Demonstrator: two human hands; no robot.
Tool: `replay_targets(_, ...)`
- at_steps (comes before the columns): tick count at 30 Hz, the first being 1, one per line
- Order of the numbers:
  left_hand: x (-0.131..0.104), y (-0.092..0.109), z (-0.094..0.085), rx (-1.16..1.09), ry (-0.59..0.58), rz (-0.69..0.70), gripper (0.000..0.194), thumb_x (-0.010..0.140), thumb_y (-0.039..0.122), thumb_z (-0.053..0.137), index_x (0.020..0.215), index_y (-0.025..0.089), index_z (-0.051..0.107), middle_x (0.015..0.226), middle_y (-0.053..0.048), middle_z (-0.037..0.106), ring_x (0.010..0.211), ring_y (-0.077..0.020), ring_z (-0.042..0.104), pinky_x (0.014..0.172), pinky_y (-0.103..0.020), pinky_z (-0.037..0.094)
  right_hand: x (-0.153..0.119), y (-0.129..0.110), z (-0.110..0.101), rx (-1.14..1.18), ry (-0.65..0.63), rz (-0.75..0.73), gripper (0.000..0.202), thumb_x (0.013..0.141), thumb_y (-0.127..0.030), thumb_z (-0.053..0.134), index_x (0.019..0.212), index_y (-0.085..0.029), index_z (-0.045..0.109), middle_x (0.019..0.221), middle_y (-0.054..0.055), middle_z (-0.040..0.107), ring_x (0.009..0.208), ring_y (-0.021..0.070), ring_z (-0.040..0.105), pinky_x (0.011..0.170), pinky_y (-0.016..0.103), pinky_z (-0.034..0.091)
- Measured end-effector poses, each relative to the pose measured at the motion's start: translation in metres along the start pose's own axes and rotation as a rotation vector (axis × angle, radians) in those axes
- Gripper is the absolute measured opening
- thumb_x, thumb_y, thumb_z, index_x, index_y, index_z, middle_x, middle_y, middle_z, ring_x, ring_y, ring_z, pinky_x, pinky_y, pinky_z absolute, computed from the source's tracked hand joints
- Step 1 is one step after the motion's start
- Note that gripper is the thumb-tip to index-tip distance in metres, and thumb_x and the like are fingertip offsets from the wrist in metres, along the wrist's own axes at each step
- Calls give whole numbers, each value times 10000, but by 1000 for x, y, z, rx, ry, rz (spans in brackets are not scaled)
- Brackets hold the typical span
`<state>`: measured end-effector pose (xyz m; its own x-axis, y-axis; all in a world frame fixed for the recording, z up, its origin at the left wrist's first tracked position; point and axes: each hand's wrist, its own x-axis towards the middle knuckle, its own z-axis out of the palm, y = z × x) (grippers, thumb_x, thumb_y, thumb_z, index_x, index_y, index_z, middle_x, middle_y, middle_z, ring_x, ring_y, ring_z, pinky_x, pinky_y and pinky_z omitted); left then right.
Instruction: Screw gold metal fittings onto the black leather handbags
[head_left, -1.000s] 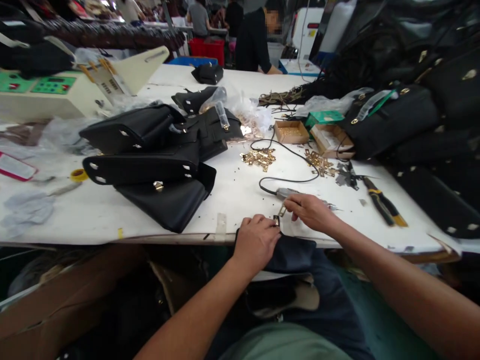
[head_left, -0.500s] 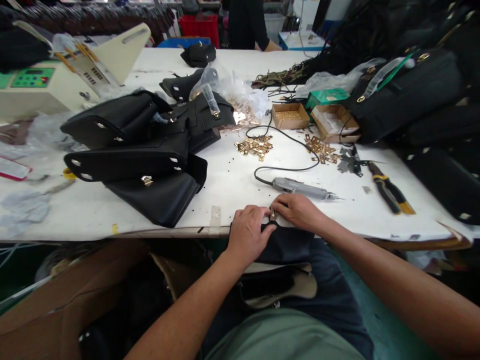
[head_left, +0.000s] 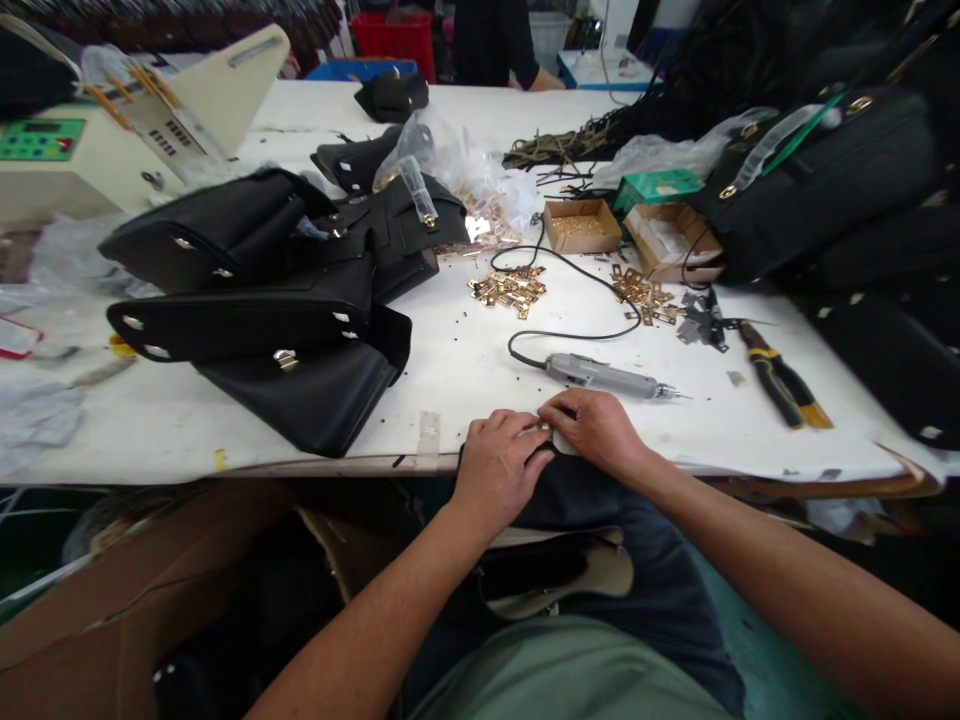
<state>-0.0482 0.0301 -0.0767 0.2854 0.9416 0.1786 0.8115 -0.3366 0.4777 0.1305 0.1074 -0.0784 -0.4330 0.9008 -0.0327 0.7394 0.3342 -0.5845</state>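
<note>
A black bag [head_left: 574,490] rests on my lap against the table edge, its pale-lined opening toward me. My left hand [head_left: 499,460] is closed on the bag's upper edge, thumb and fingers around it. My right hand [head_left: 596,430] has its fingertips pinched on a small metal plate [head_left: 546,428] at that edge, touching my left fingertips; the fingers hide much of the plate. Just beyond my hands lies a grey electric screwdriver [head_left: 604,375] with a black cord. Farther back sits a pile of gold metal plates [head_left: 510,290].
Black bags [head_left: 300,320] are heaped at left beside a cream machine [head_left: 90,165]. Pliers [head_left: 784,375], dark metal pieces [head_left: 701,320], a cardboard box of small gold parts [head_left: 581,228] and more black bags [head_left: 840,190] are at right. A person [head_left: 495,45] stands across the table.
My hands stay at the bag's edge. My left fingers have closed in over the metal plate, and less of it shows. The view has shifted slightly.
</note>
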Motion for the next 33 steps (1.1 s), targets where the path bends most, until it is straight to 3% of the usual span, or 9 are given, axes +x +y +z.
replay_targets(6, 0, 5, -3, 96, -47, 28, 228, 957, 292, 653, 1182, 278, 687, 1357, -28, 647, 1182, -255, 560, 891, -452, 440, 0, 0, -9, 85, -25, -20, 206, 974, -261, 578, 930, -217, 774, 959, 40, 777, 880, 203, 699, 799, 282, 469)
replay_targets(10, 1, 5, -4, 93, -60, 35, 232, 971, 287, 629, 1199, 275, 673, 1366, -24, 648, 1185, -253, 554, 898, -455, 434, -3, 0, -15, 128, -20, 28, 149, 927, -224, 618, 913, -203, 765, 888, 31, 762, 819, 194, 686, 775, 281, 478)
replay_targets(22, 4, 3, -6, 49, -91, 29, 262, 972, 273, 619, 1232, 266, 654, 1328, -38, 685, 1194, -274, 548, 895, -470, 435, -2, 8, -10, 112, -43, 16, 153, 930, -262, 606, 914, -221, 752, 907, 42, 744, 841, 206, 669, 819, 313, 487)
replay_targets(33, 5, 2, -7, 73, -105, 46, 252, 979, 271, 603, 1227, 261, 653, 1309, -22, 696, 1185, -279, 550, 897, -477, 440, 1, 7, -10, 103, -55, 15, 136, 916, -249, 620, 891, -219, 750, 866, 23, 725, 789, 175, 640, 742, 279, 453)
